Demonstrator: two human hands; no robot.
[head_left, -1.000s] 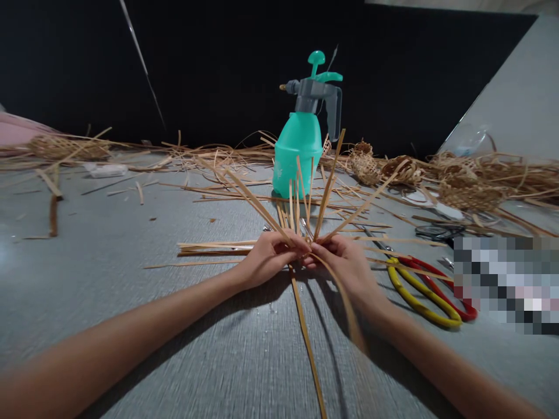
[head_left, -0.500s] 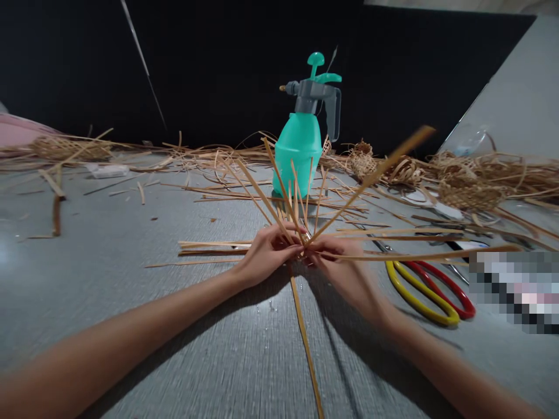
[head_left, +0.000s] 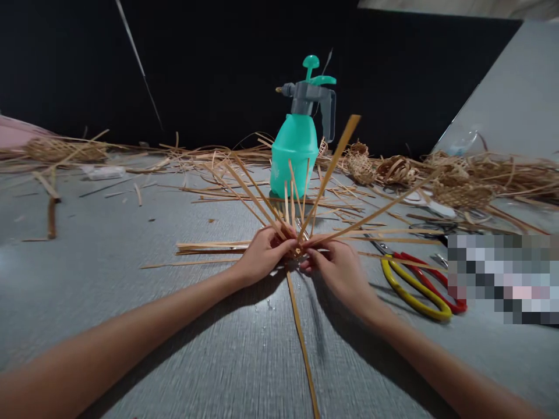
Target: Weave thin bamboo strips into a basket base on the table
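both hands, left hand (head_left: 264, 254) and right hand (head_left: 339, 273), pinch together on a radiating fan of flat bamboo strips (head_left: 334, 163), behind them one teal plastic spray bottle (head_left: 294, 154).

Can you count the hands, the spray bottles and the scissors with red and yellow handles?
Hands: 2 (left hand, right hand)
Spray bottles: 1 (spray bottle)
Red and yellow scissors: 1 (scissors)
Total: 4
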